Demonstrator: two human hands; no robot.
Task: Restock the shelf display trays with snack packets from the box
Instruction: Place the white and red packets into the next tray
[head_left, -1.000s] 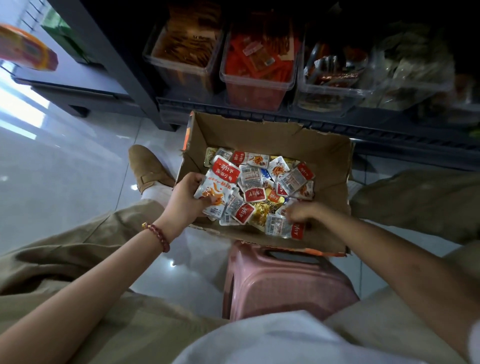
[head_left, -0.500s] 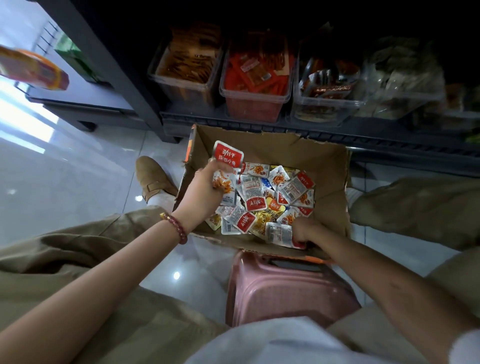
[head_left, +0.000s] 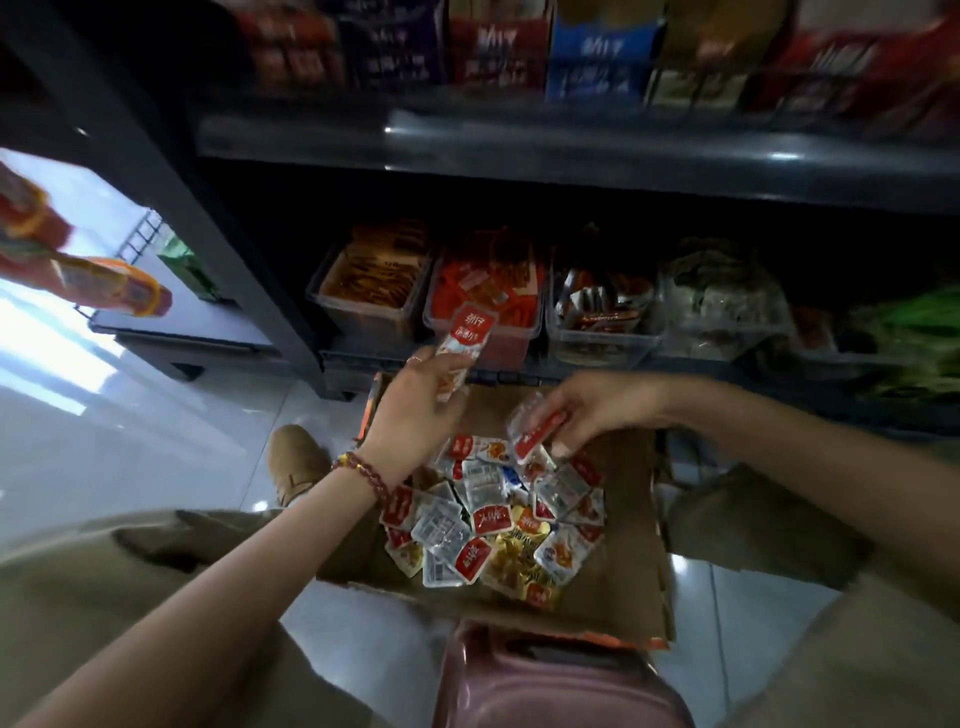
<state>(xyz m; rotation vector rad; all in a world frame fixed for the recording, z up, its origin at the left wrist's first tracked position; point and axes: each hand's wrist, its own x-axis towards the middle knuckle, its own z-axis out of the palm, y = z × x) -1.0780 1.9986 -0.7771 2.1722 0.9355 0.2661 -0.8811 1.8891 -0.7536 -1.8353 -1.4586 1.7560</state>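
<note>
Above the box (head_left: 628, 519), packets (head_left: 465, 338) in left hand (head_left: 415, 410), right hand (head_left: 587, 410)

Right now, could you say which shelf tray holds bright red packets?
The second tray from the left, behind the packet in the left hand; neighbours hold brown and silvery ones.

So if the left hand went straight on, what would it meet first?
Probably the tray of red packets, with the held packet in the left hand leading; depth is unclear.
</note>
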